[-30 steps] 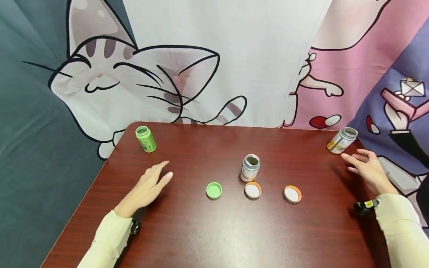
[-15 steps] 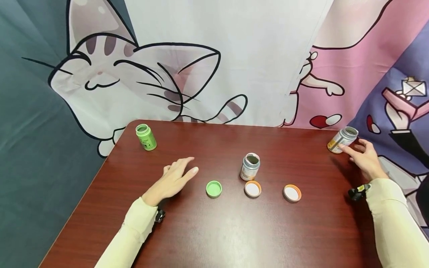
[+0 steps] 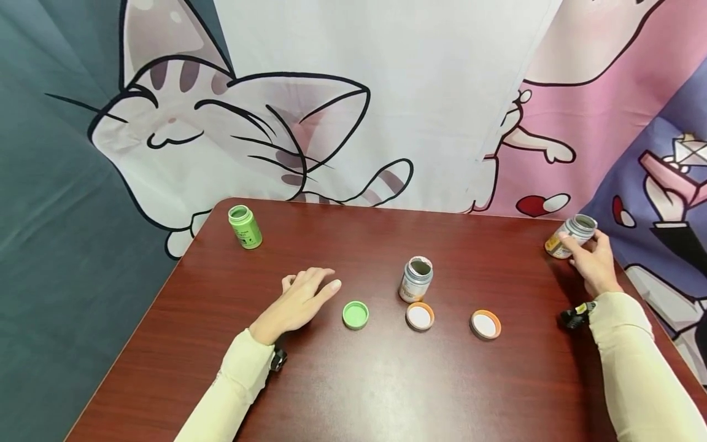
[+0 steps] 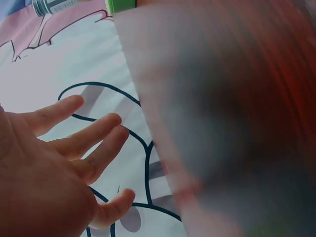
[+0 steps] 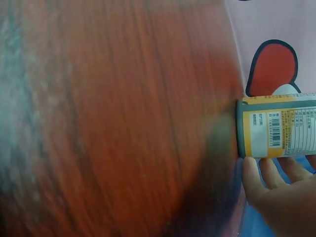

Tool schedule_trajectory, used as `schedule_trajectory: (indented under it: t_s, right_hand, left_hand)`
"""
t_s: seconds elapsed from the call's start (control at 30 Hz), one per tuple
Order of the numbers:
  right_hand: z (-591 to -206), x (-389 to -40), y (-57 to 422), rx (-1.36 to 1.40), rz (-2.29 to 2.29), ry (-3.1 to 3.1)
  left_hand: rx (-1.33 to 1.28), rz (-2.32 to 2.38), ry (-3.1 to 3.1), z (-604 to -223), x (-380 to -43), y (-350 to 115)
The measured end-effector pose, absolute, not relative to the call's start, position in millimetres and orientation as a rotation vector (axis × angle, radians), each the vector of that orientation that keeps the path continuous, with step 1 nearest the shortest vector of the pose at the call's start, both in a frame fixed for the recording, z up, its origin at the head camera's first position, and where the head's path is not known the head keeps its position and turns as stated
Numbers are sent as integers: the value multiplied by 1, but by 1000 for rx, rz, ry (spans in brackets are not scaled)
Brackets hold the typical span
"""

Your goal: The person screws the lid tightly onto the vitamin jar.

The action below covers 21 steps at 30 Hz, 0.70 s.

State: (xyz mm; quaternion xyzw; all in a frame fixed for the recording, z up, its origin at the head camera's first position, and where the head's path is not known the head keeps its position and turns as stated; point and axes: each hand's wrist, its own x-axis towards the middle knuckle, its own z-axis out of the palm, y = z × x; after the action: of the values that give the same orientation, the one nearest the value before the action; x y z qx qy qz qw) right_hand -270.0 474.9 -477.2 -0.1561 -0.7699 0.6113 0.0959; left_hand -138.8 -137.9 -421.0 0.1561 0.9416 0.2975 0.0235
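At the table's back right corner, my right hand [image 3: 596, 265] grips an uncapped grey jar [image 3: 577, 229] with a yellow and white label. Its thumb lies across the jar's near side. In the right wrist view, the fingers [image 5: 270, 174] lie along the lower side of that jar [image 5: 261, 126]. My left hand [image 3: 295, 307] hovers over the table with its fingers spread, holding nothing. The closest thing to it is a green lid [image 3: 355, 315], lying inside up. A second uncapped grey jar [image 3: 415, 281] stands mid-table.
An open green jar [image 3: 245, 227] stands at the back left of the brown table [image 3: 331, 393]. Two orange-rimmed lids [image 3: 420, 317] lie in front of the middle jar and to its right. A cartoon cloth [image 3: 431, 92] hangs behind the table's back edge.
My right hand has moved in to the right-hand grey jar and taken hold of it. The left hand has shifted right, towards the green lid. The other jars and lids have stayed put.
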Motion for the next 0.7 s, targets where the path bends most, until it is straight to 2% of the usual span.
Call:
schedule_trajectory:
  t_s: [0.13, 0.47, 0.7]
  right_hand:
    - [-479, -266, 471, -473, 1823, -2183]
    - [-454, -238, 437, -402, 2004, -1899]
    - [-449, -229, 421, -320, 1897, -2128]
  left_hand:
    - [519, 902, 2937, -421, -135, -131]
    - [641, 1126, 2814, -414, -127, -113]
    - [824, 1132, 2652, -407, -129, -96]
